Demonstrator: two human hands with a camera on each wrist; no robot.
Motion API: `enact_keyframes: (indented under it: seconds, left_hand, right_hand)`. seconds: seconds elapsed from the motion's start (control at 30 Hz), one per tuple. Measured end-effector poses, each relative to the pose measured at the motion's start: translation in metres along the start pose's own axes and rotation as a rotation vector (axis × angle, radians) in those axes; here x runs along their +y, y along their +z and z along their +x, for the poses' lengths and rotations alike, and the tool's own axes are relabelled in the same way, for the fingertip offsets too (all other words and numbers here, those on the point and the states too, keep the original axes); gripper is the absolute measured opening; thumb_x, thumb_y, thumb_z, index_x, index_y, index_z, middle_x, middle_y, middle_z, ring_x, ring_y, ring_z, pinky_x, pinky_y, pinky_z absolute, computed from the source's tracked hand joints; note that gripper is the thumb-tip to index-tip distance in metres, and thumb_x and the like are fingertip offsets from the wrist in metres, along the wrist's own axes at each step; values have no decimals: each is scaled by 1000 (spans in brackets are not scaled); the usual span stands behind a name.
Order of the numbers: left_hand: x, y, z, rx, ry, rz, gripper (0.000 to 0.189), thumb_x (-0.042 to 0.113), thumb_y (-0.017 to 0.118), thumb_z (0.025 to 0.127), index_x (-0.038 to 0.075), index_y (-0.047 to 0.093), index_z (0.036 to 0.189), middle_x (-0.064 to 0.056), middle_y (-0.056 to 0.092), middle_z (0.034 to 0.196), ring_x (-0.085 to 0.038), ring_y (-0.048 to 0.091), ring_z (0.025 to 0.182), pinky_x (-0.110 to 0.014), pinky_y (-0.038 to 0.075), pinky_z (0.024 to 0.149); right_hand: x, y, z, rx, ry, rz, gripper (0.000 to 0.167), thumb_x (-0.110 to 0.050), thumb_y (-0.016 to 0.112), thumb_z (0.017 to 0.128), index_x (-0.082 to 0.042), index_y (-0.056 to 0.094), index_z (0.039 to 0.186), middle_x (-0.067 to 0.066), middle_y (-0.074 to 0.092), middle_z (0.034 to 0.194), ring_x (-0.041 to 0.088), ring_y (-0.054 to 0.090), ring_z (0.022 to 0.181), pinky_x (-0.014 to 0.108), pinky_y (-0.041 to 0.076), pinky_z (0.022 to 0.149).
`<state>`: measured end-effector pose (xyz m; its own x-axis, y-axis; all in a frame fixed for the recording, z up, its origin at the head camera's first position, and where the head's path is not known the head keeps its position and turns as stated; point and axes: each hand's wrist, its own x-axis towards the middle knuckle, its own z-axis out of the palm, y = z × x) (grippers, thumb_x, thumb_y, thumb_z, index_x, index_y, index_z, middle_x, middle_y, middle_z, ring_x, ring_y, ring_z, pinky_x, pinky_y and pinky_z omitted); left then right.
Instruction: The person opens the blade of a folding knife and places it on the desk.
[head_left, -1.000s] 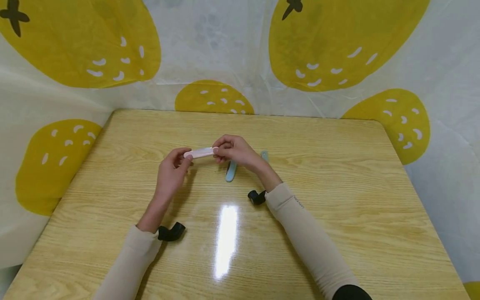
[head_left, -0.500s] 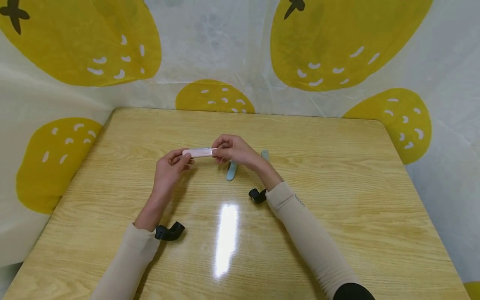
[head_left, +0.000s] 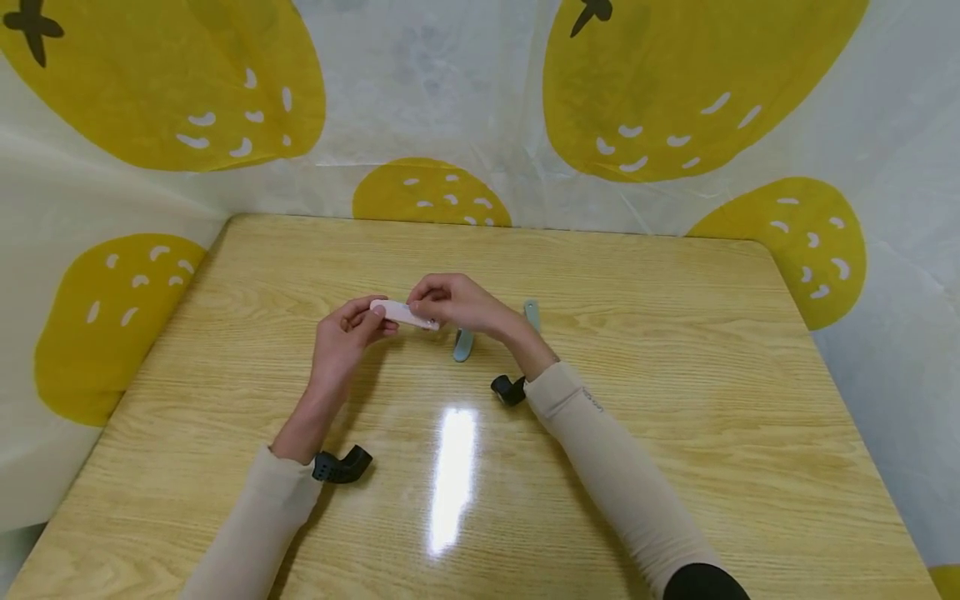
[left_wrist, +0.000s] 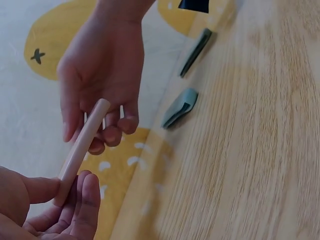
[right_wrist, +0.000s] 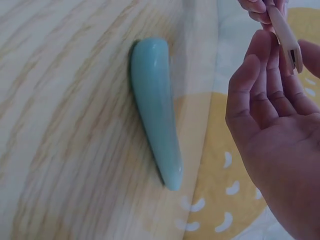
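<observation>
My left hand point(head_left: 341, 337) pinches one end of a slim, slightly curved pink handle-shaped piece point(head_left: 393, 312) between thumb and fingers, above the table. The right wrist view shows a dark slot in the free end of the pink piece point(right_wrist: 290, 45). My right hand point(head_left: 457, 304) is beside that end with fingers loosely bent; whether it touches the piece is unclear. On the table below lies a pale blue-green piece of similar shape point(right_wrist: 155, 105), also partly visible under my right hand in the head view. Another slim green piece point(head_left: 532, 313), with a small hole at its tip, lies farther right.
A wooden table point(head_left: 675, 375) stretches under both hands. A white cloth with yellow fruit prints point(head_left: 435, 92) hangs behind and beside it. Black wrist-worn devices point(head_left: 342, 465) stick out from both sleeves.
The pink piece has tilted, its right end swinging down toward me. My right hand has shifted slightly left and come off the end it pinched. My left hand keeps its hold.
</observation>
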<state>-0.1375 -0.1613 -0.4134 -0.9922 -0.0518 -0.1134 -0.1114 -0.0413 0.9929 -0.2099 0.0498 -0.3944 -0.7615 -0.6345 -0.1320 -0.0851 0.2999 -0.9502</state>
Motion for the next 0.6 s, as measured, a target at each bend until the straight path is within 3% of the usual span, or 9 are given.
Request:
enact_keyframes:
  seconds: [0.3, 0.6]
  left_hand:
    - [0, 2, -2, -9, 16, 22, 40, 16, 58, 107, -9, 59, 139, 3, 72, 99, -8, 73, 87, -35, 62, 92]
    - [0, 4, -2, -11, 21, 32, 39, 13, 59, 107, -8, 60, 140, -2, 72, 106, -7, 72, 85, -24, 62, 84]
  right_hand:
    - [-4, 3, 4, 14, -18, -66, 20, -18, 63, 105, -7, 74, 117, 10, 73, 110, 17, 66, 92, 33, 55, 82]
    - [-4, 4, 5, -6, 3, -35, 20, -15, 65, 104, -4, 75, 117, 12, 75, 110, 16, 65, 89, 51, 56, 91]
